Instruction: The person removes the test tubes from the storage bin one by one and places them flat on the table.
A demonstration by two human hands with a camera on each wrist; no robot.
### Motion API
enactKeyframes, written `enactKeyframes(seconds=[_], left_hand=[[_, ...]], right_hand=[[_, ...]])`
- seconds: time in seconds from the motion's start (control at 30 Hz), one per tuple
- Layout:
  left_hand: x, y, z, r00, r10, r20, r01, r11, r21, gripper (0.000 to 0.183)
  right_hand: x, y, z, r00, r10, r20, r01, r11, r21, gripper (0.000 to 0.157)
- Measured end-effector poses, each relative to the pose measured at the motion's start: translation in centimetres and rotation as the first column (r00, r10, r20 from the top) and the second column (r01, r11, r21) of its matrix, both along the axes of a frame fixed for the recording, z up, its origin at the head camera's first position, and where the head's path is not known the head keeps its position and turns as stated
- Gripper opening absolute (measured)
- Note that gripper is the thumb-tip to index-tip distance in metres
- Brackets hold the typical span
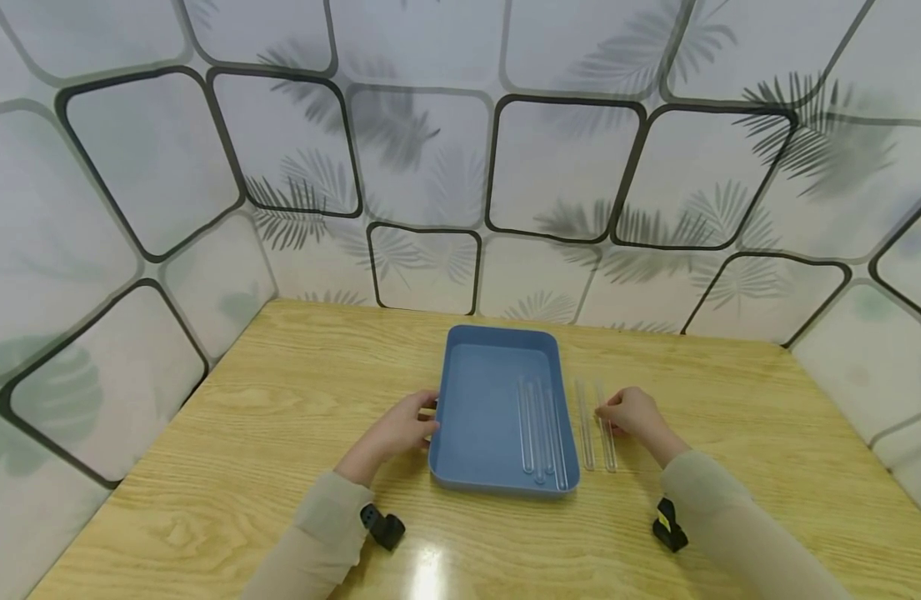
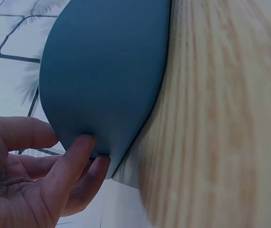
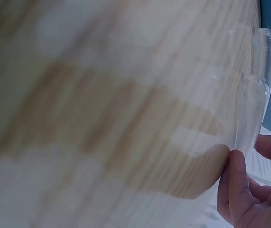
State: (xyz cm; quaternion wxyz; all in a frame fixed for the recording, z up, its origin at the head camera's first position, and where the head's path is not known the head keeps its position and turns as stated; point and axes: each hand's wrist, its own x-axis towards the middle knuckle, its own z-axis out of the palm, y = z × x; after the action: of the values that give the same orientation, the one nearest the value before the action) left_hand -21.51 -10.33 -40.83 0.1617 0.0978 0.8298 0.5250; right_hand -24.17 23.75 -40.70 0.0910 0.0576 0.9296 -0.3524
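Note:
A blue tray [image 1: 478, 408] lies on the wooden table, with several clear test tubes [image 1: 538, 429] side by side along its right half, rounded ends toward me. My left hand [image 1: 403, 425] is at the tray's left side; its loosely bent fingers [image 2: 80, 147] touch the outer wall near the rim. To the right of the tray, two more test tubes lie parallel. Between thumb and fingertips, my right hand [image 1: 634, 414] pinches the outer test tube [image 1: 608, 446] partway along. The other test tube [image 1: 586, 433] is between it and the tray.
The light wooden table [image 1: 302, 367] reaches back to a patterned wall covering [image 1: 422, 158], which also stands along the left and right sides. Each sleeve carries a black wrist device, such as the one on the left sleeve [image 1: 382, 527].

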Motion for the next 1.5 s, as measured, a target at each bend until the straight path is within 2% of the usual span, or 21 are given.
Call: enactKeyframes(seconds=[0.47,0.7,1.5], left_hand=[[0.22,0.02,0.17,1.0,-0.007,-0.002,0.007,1.0,-0.002,0.044],[0.43,0.05,0.31,1.0,-0.018,-0.004,0.018,0.999,0.051,0.045],[0.51,0.03,0.5,1.0,-0.015,-0.003,0.015,0.999,0.048,0.044]], right_hand=[[0.31,-0.14,0.33,1.0,0.005,-0.009,-0.005,1.0,0.024,0.018],[0.51,-0.07,0.55,1.0,0.019,-0.023,-0.018,0.999,0.031,0.017],[0.42,0.08,0.65,1.0,0.015,-0.001,-0.015,0.999,0.047,0.019]])
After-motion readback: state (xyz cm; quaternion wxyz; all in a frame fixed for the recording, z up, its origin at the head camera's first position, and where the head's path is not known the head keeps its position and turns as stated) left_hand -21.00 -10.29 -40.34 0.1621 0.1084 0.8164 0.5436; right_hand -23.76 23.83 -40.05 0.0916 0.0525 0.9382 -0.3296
